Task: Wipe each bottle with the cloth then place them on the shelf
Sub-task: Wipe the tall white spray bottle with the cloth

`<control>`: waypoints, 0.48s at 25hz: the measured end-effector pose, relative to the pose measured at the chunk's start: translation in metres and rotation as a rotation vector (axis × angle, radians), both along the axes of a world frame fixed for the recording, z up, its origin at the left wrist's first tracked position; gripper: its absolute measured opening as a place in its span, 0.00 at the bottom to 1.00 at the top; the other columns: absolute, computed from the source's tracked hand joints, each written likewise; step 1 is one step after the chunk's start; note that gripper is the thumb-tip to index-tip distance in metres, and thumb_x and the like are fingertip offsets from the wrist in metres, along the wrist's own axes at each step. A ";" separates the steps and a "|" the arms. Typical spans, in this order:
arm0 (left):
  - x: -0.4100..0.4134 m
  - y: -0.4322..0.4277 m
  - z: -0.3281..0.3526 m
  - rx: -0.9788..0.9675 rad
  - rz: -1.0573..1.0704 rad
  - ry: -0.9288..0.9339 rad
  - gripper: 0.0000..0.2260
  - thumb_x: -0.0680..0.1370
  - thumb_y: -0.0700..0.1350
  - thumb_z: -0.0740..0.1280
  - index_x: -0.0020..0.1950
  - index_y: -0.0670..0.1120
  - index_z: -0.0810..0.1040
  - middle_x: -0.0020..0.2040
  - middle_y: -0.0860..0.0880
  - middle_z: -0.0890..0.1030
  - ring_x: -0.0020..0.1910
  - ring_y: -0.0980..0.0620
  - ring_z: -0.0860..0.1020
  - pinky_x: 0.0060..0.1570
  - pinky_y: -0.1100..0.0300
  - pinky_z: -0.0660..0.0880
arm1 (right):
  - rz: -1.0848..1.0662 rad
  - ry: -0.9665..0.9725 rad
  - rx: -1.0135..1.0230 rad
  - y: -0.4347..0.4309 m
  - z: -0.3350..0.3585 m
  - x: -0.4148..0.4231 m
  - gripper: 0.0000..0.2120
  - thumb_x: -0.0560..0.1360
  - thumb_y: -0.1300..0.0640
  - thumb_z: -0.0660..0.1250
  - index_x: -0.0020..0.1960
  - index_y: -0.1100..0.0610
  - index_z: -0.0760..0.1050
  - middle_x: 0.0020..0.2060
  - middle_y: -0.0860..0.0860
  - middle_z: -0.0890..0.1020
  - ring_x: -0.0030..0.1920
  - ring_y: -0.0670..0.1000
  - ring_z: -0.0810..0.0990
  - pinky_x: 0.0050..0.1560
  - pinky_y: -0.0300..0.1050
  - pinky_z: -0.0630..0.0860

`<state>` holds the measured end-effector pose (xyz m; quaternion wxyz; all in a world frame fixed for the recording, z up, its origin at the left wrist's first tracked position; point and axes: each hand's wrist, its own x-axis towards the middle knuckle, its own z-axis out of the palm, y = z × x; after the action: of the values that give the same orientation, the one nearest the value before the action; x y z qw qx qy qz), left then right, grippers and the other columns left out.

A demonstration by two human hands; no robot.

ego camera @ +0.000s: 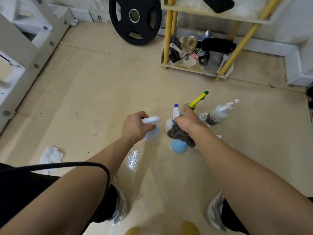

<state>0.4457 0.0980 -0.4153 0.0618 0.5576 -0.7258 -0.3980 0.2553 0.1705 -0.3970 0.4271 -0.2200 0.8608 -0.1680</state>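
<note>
Beige board-covered floor (101,92) of a cluttered room, seen from above: at far left runs a white bolted frame (44,55), and a crumpled white tissue (51,156) lies on the floor near the person's left forearm. A black rubber weight plate (135,20) leans against the back wall. At centre, the left hand (135,127) is curled tight round the white trigger head of a pale translucent spray bottle (153,134), blurred, its base low by the floor. Just right of it, the right hand (188,120) clutches a dark grey cloth (179,135), which hangs bunched over a round blue bottle (179,146) and against a white bottle with a blue-tipped sprayer (175,112); the fingertips sit by the neck of a yellow sprayer with a green nozzle (198,99). Further right stand a small white bottle (203,116) and a white spray bottle with a dark label (218,114). Behind them, well apart, a yellow-poled shelf unit (166,39) holds a jumble of odds and ends on its bottom tier
</note>
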 end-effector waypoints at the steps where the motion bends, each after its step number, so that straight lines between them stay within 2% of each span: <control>1: -0.003 -0.004 -0.006 -0.009 -0.022 -0.031 0.10 0.69 0.53 0.76 0.43 0.52 0.78 0.39 0.52 0.81 0.41 0.49 0.79 0.37 0.54 0.74 | 0.014 -0.005 0.026 -0.005 -0.007 0.001 0.20 0.78 0.55 0.64 0.69 0.57 0.67 0.62 0.56 0.77 0.58 0.59 0.76 0.51 0.46 0.71; 5: -0.013 -0.015 -0.023 -0.040 -0.124 -0.117 0.12 0.71 0.54 0.74 0.46 0.51 0.74 0.41 0.52 0.81 0.40 0.47 0.78 0.37 0.54 0.73 | 0.045 -0.026 0.008 -0.015 -0.031 0.003 0.16 0.78 0.53 0.62 0.64 0.58 0.71 0.57 0.57 0.80 0.53 0.59 0.78 0.45 0.48 0.72; 8: -0.021 -0.016 -0.032 -0.034 -0.133 -0.170 0.13 0.74 0.52 0.71 0.51 0.48 0.72 0.43 0.50 0.80 0.41 0.45 0.77 0.38 0.54 0.71 | 0.046 -0.055 0.002 -0.017 -0.041 0.002 0.16 0.79 0.55 0.62 0.64 0.58 0.71 0.56 0.56 0.78 0.52 0.58 0.76 0.45 0.47 0.70; 10: -0.024 -0.013 -0.038 0.057 -0.076 -0.185 0.14 0.74 0.51 0.69 0.54 0.47 0.69 0.45 0.49 0.81 0.42 0.46 0.81 0.43 0.53 0.76 | 0.020 -0.128 -0.020 -0.015 -0.043 0.005 0.16 0.79 0.56 0.63 0.66 0.57 0.69 0.56 0.55 0.76 0.52 0.57 0.74 0.46 0.47 0.70; 12: -0.028 -0.008 -0.044 0.208 -0.031 -0.130 0.14 0.75 0.46 0.67 0.58 0.47 0.67 0.44 0.49 0.82 0.38 0.47 0.84 0.44 0.51 0.80 | -0.005 -0.179 -0.064 -0.011 -0.041 0.007 0.16 0.79 0.57 0.64 0.65 0.55 0.69 0.54 0.54 0.75 0.52 0.55 0.74 0.46 0.47 0.70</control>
<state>0.4181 0.0900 -0.4597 -0.0496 0.5744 -0.6915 -0.4352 0.2620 0.1590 -0.4378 0.4945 -0.2155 0.8140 -0.2153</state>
